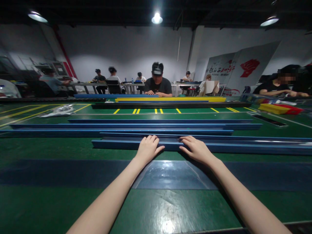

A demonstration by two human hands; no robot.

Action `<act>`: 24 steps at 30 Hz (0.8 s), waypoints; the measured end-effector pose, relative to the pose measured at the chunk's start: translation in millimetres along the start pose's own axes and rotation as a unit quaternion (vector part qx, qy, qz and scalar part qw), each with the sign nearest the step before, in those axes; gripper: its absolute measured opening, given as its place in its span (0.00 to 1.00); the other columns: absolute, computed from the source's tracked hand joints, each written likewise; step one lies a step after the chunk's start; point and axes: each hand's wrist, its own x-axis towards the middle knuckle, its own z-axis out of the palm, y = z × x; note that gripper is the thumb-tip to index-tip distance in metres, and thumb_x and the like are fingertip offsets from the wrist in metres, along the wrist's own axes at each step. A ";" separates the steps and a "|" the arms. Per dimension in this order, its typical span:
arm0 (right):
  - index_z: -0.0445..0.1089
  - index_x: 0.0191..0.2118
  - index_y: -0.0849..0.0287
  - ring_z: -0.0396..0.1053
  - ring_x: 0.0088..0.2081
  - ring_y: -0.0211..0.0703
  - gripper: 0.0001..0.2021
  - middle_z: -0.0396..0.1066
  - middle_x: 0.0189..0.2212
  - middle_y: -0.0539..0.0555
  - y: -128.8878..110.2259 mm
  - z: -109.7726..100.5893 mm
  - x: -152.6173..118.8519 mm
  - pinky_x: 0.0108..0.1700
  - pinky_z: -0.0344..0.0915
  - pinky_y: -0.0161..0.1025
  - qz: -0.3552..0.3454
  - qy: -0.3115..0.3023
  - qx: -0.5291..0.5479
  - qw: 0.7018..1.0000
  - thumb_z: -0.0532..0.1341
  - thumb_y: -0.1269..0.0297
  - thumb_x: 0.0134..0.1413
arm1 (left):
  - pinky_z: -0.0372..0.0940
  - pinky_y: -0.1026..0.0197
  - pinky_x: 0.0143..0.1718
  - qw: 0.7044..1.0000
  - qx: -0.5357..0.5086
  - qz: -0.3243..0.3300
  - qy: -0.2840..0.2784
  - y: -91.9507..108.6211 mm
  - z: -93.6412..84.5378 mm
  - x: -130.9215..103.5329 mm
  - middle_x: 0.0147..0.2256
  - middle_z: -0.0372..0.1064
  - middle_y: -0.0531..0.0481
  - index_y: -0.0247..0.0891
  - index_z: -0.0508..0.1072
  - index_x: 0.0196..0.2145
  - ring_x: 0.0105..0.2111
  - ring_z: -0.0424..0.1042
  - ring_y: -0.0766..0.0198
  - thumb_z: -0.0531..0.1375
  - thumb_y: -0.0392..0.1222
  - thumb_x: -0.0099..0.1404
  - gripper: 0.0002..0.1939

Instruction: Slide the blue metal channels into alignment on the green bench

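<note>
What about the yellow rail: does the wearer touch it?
No, the left hand and right hand are at a blue rail, nearer than the yellow rail.

You are wearing the single camera on your head, and it is looking forward and down across the green tabletop (60,201) from your own side. Your forearms (109,201) are rising from the lower edge of the view, so they are appearing nearest, with your left grip (148,149) and right grip (195,149) showing near its middle. The angle is running shallow: blue rails (170,147) are crossing the view sideways, a person (158,86) is sitting opposite, and the back wall (122,48) and lamps (157,19) are filling the top.
</note>
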 end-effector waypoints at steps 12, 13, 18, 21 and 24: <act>0.66 0.44 0.57 0.60 0.49 0.43 0.15 0.65 0.48 0.56 -0.4 -0.4 0.0 0.46 0.61 0.40 0.002 -0.002 0.004 1.000 0.49 0.58 0.56 | 0.56 0.58 0.35 1.000 -0.011 0.002 0.006 -0.2 0.5 -0.2 0.39 0.67 0.45 0.36 0.67 0.35 0.38 0.64 0.59 0.50 0.53 0.61 0.17; 0.66 0.44 0.57 0.60 0.49 0.43 0.15 0.65 0.48 0.56 -0.4 -0.4 0.0 0.46 0.61 0.40 0.003 -0.002 0.004 1.000 0.49 0.58 0.56 | 0.56 0.58 0.35 1.000 -0.011 0.002 0.006 -0.2 0.7 -0.2 0.39 0.67 0.45 0.36 0.67 0.35 0.38 0.64 0.59 0.50 0.53 0.61 0.17; 0.66 0.44 0.58 0.60 0.49 0.43 0.16 0.65 0.48 0.55 -0.9 -0.6 0.2 0.46 0.60 0.39 0.002 -0.003 -0.002 1.000 0.48 0.58 0.56 | 0.56 0.58 0.35 1.000 -0.005 0.002 0.002 -0.4 0.9 -0.5 0.39 0.67 0.45 0.36 0.67 0.36 0.38 0.64 0.59 0.49 0.53 0.62 0.18; 0.66 0.44 0.58 0.60 0.49 0.43 0.16 0.65 0.48 0.56 -0.9 -0.8 0.3 0.46 0.60 0.39 0.002 -0.005 -0.003 1.000 0.48 0.58 0.56 | 0.56 0.58 0.35 1.000 -0.006 0.001 0.002 -0.2 0.1 -0.5 0.38 0.67 0.45 0.36 0.67 0.36 0.37 0.64 0.59 0.50 0.53 0.61 0.17; 0.66 0.44 0.58 0.60 0.49 0.43 0.16 0.65 0.47 0.56 -0.6 -0.8 0.5 0.46 0.61 0.39 0.002 -0.005 0.000 1.000 0.48 0.58 0.56 | 0.56 0.59 0.35 1.000 -0.011 0.002 0.004 0.1 -0.7 -0.4 0.38 0.67 0.45 0.36 0.67 0.35 0.38 0.64 0.59 0.51 0.52 0.61 0.17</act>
